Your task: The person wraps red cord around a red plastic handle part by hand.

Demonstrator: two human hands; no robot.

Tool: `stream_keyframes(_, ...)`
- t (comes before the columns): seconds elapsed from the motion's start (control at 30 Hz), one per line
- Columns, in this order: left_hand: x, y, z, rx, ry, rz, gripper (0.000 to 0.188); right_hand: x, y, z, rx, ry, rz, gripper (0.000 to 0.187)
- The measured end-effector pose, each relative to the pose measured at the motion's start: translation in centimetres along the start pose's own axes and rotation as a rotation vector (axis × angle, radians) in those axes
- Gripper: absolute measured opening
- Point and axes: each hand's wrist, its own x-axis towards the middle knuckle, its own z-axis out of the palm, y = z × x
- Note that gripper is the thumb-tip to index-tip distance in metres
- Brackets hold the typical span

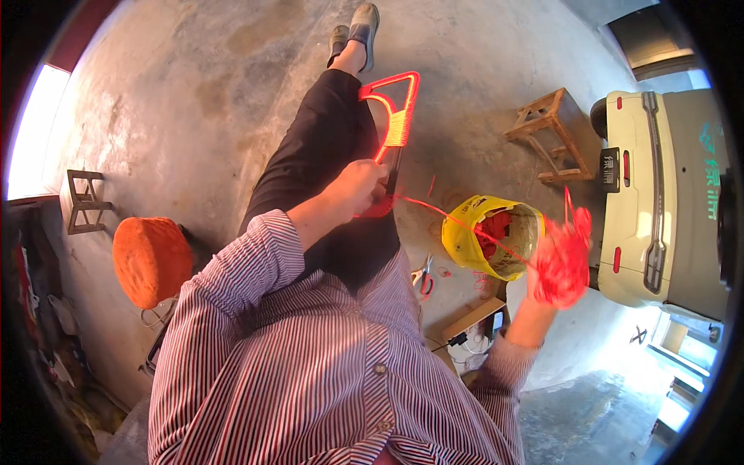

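Observation:
My left hand (358,188) is closed round a dark, bare stretch of a frame (398,128) with a curved inner bar. Glossy red and orange yarn is wrapped closely over much of this frame, which rests over my dark trousers. From the frame a red yarn strand (436,208) runs rightward, over a yellow bucket, to my right side. There my right hand (542,267), raised and slightly blurred, grips a loose bundle of red yarn (564,260); the bundle hides most of the fingers.
The yellow bucket (463,231) holds more red material. Scissors (425,280) and yarn scraps lie on the floor beside it, near an open box (474,319). A wooden stool (552,124) and a pale vehicle (632,194) stand right; an orange round seat (152,261) stands left.

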Motion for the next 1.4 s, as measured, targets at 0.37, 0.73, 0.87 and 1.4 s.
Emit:
stream_keyframes(0.37, 1.6, -2.9, -1.6, 0.310, -0.031, 0.379, 0.019, -8.7, -6.4, -5.3, -0.497, 0.555, -0.139, 0.036)
stream_keyframes(0.73, 2.3, -4.2, -1.7, 0.353, 0.073, 0.421, 0.012, -1.7, 20.3, -0.9, -0.629, -0.019, 0.738, 0.020)
stream_keyframes(0.87, 2.9, -4.1, -2.8, 0.525, -0.122, 0.726, 0.014, -1.5, 16.2, -0.2, -0.550, 0.039, 0.672, 0.018)
stream_keyframes(1.4, -6.9, -4.7, 0.8, 0.846, 0.057, 1.102, 0.041, -6.4, 13.3, -1.2, -0.379, 0.230, 0.484, 0.044)
